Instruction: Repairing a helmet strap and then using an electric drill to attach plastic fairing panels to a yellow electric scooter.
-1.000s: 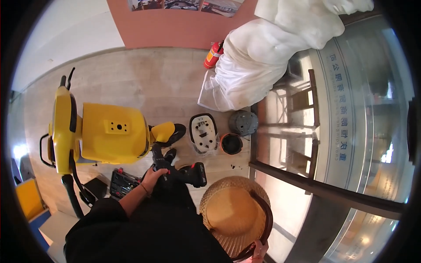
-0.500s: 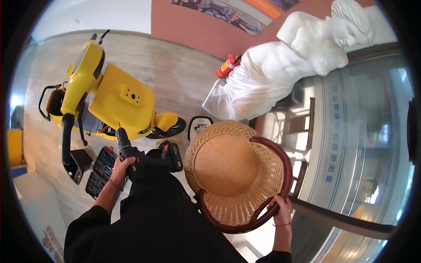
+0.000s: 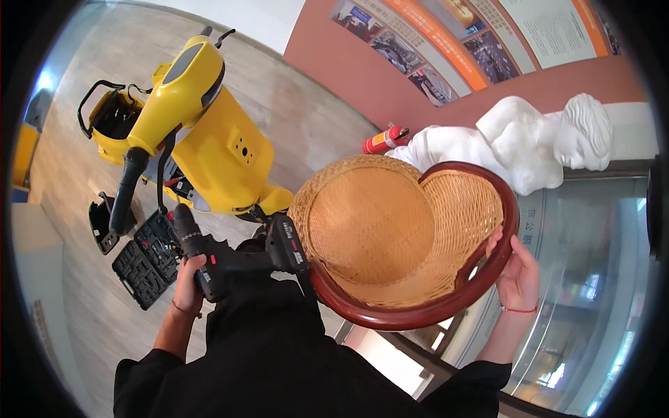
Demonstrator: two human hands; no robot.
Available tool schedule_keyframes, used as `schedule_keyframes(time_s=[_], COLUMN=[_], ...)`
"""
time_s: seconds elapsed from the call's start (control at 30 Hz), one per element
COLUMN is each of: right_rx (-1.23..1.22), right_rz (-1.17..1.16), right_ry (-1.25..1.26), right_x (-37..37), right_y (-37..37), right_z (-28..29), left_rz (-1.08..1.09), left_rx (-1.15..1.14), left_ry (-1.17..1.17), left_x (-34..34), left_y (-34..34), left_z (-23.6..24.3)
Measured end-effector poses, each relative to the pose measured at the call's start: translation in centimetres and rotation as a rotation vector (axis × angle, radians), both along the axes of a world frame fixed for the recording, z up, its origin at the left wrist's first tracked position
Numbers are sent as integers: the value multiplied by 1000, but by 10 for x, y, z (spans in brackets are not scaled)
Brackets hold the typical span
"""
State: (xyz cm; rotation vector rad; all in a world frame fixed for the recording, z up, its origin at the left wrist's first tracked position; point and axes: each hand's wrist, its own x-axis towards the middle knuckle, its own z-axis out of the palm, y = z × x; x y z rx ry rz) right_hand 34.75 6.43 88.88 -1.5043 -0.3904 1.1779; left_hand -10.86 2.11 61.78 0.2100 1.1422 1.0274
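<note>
My left hand (image 3: 187, 284) is closed around the front of a black cordless drill (image 3: 240, 262), whose battery end points toward the chair. On the right, my right hand (image 3: 517, 279) grips the dark red wooden rim of a wicker chair (image 3: 369, 221), with fingertips showing on the inner side of the rim. The chair's round woven seat and curved back face up toward me. The drill's battery is close to the chair's left edge; whether they touch I cannot tell. An open black tool case (image 3: 143, 268) lies on the floor beyond my left hand.
A yellow electric scooter (image 3: 223, 150) stands ahead on the left, with a black part (image 3: 103, 226) on the floor near it. Beyond the chair are a white statue (image 3: 523, 143), a red fire extinguisher (image 3: 385, 140) and a wall with picture panels. Glass (image 3: 592, 279) runs along the right.
The chair has shifted right and tilted, its rim now nearer my right side; my right hand has moved up and right with it. The view has turned, and the left hand still holds the drill.
</note>
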Motion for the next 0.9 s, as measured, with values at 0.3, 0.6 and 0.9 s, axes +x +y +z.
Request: schedule_keyframes(time_s=[0.3,0.6,0.9], right_rx=[13,31,-68], right_rz=[98,127,-17], right_ry=[78,177,116], right_x=[-17,-30,-116], right_y=[130,347,476], right_z=[-13,-16,5], left_rz=[54,77,165], left_rx=[-140,-81,-67], left_ry=[-119,-298,-376], left_x=[-19,10,27], left_y=[-5,8,36], left_z=[-17,-40,-19])
